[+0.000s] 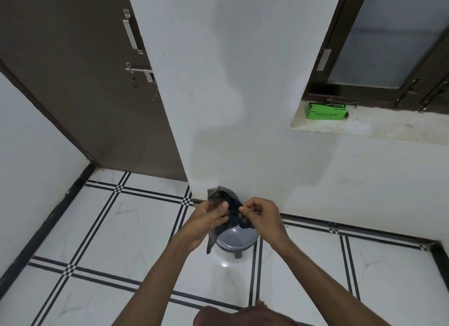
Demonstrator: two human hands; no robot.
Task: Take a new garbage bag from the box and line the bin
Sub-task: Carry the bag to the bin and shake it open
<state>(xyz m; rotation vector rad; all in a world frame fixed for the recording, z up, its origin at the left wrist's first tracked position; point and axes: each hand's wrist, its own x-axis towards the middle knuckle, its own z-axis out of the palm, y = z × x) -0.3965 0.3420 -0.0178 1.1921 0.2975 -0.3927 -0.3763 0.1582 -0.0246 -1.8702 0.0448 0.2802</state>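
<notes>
From the head camera, looking down past both forearms: the person stands over a small round grey plastic pedal bin set on the white tiled floor against the foot of the white wall. Both hands are raised above the bin, working a thin, crumpled black plastic garbage bag that has not been opened out. The left hand has its fingers curled closed around one side of the folded film, thumb pressed on top. The right hand pinches the other edge between thumb and forefinger, its other fingers loosely bent. A narrow tail of the bag hangs down past the left wrist, in front of the bin's rim.

The flat green cardboard box of bags lies up on the pale stone window ledge, well apart from the bin, so the taking part looks done. The step in hand, as I judge it, is finding the bag's mouth. To do it well, rub the two layers apart at one edge with the pinching fingers instead of tugging, since film this thin would likely stretch or tear. Whether the bin's lid is up or down I cannot tell; the hands and bag cover it.
</notes>
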